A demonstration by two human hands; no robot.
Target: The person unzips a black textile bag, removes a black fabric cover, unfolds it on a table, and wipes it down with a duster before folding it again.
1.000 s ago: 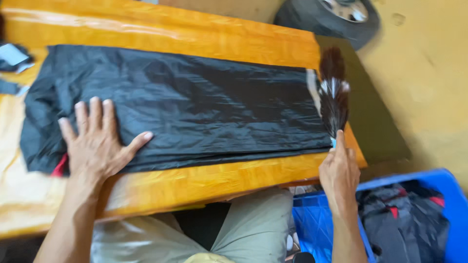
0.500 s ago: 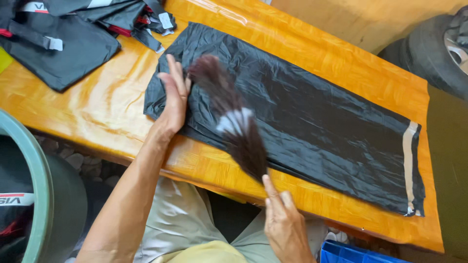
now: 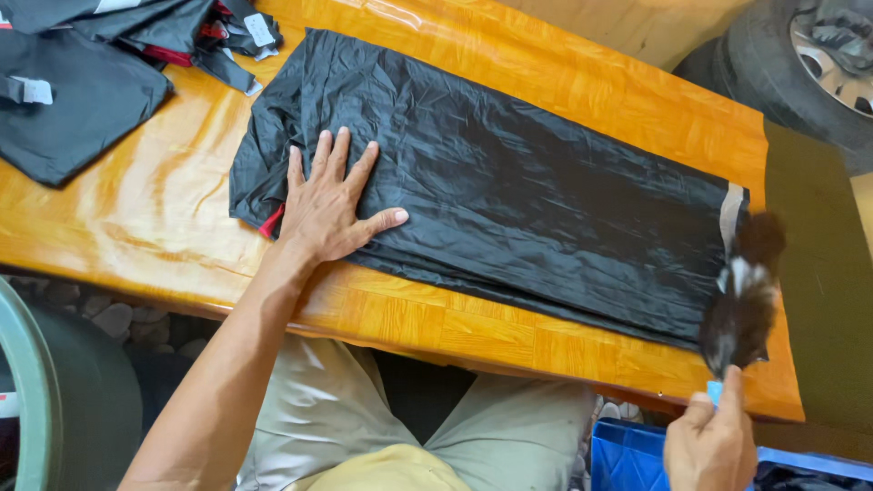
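Note:
A long black crinkled garment (image 3: 509, 182) lies flat across a glossy orange wooden table (image 3: 164, 218). My left hand (image 3: 329, 202) presses flat on its left end, fingers spread, beside a bit of red trim (image 3: 270, 221). My right hand (image 3: 714, 444) is below the table's front edge at the lower right and grips the handle of a dark brown and white feather duster (image 3: 744, 295). The duster's head rests over the garment's right end, next to a grey stripe (image 3: 730, 207).
More black garments (image 3: 82, 91) with white tags are piled at the table's upper left. A car tyre (image 3: 800, 64) stands at the upper right. A blue bin (image 3: 637, 450) sits under the table's right end, and a green tub rim (image 3: 23, 382) curves at the lower left.
The feather duster has swept from the garment's left part, near my left hand, to its right end. My left hand has shifted slightly and still presses the garment flat.

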